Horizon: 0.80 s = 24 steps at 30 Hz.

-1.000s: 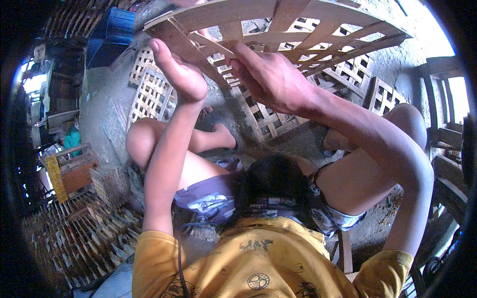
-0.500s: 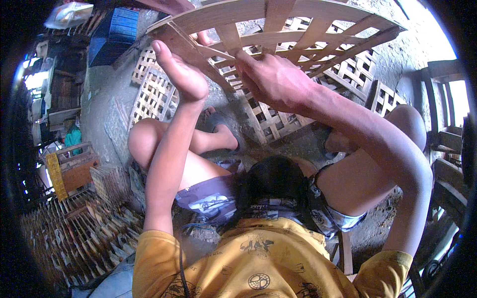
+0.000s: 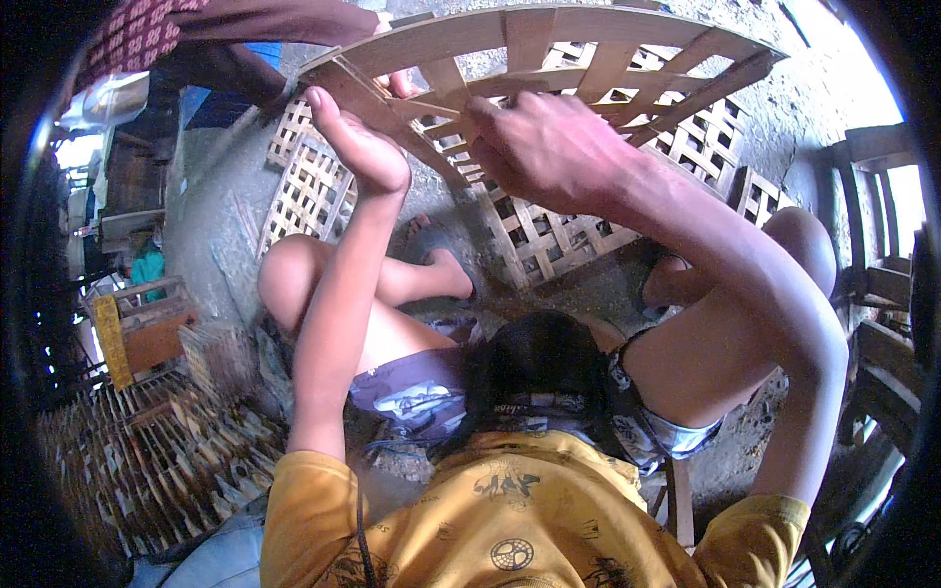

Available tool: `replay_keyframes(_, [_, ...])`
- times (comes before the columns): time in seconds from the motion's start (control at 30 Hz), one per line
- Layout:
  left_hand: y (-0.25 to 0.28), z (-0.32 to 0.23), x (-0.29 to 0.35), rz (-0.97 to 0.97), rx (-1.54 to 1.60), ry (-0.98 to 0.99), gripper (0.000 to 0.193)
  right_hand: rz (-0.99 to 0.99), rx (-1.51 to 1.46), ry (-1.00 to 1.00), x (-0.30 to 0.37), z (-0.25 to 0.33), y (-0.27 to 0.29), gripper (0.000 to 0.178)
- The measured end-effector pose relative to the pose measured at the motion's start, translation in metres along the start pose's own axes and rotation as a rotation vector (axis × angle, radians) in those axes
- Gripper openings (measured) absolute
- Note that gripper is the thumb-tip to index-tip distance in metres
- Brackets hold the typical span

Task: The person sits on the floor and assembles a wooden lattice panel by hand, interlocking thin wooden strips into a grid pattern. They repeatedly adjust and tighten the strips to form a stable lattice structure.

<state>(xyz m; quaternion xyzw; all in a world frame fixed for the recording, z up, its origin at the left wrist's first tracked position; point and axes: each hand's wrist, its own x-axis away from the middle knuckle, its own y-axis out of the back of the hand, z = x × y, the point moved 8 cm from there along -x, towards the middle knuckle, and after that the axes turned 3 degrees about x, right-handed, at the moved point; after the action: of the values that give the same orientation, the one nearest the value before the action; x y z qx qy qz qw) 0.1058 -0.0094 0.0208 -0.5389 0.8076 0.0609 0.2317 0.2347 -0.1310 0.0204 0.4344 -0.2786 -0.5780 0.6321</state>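
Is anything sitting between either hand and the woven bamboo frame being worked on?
Nothing visible does. The left hand presses against the rim of the woven bamboo frame, and the right hand grips its slats directly. Another person's fingers show at the frame's far side, apart from both hands.

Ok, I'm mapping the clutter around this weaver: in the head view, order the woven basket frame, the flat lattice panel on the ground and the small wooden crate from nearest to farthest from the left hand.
1. Basket frame: touching the left hand, above.
2. Lattice panel: on the ground, just left.
3. Wooden crate: far lower left.
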Motion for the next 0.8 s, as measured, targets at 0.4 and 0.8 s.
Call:
replay_keyframes(0.4, [0.001, 0.002, 0.001, -0.042, -0.019, 0.047, 0.076, 0.140, 0.058, 0.016, 0.010, -0.023, -0.035, 0.032])
replay_keyframes(0.8, [-0.006, 0.000, -0.002, -0.022, -0.058, 0.054, 0.079, 0.022, -0.242, -0.006, 0.008, -0.040, -0.088, 0.037])
